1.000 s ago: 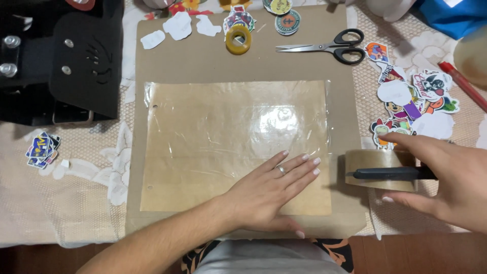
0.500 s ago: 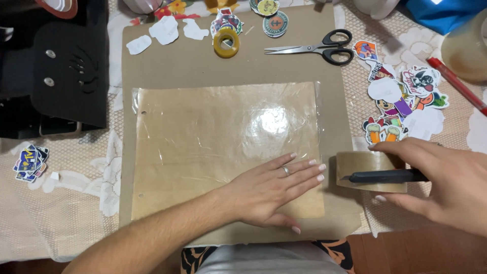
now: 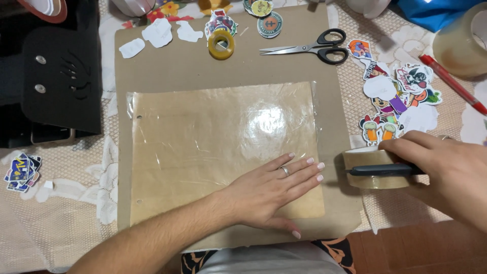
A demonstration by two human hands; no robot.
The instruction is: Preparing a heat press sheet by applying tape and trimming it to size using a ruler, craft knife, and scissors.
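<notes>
My left hand [image 3: 271, 192] lies flat, fingers spread, on the lower right part of a brown sheet [image 3: 203, 147] covered in shiny clear tape. That sheet rests on a larger piece of cardboard [image 3: 172, 61]. My right hand [image 3: 446, 175] grips a wide roll of clear packing tape [image 3: 368, 169] together with a dark utility knife [image 3: 385, 170] laid across the roll. The roll sits at the cardboard's right edge, just right of the taped sheet.
Scissors [image 3: 309, 47] and a small yellow tape roll [image 3: 221, 44] lie at the top of the cardboard. Cut-out stickers [image 3: 395, 96] are spread at the right, another stack [image 3: 20, 171] at the left. A black bag [image 3: 56, 81] sits at upper left, a red pen [image 3: 451, 83] at right.
The view has shifted slightly. Both hands stay in nearly the same places, the left flat on the sheet and the right on the tape roll.
</notes>
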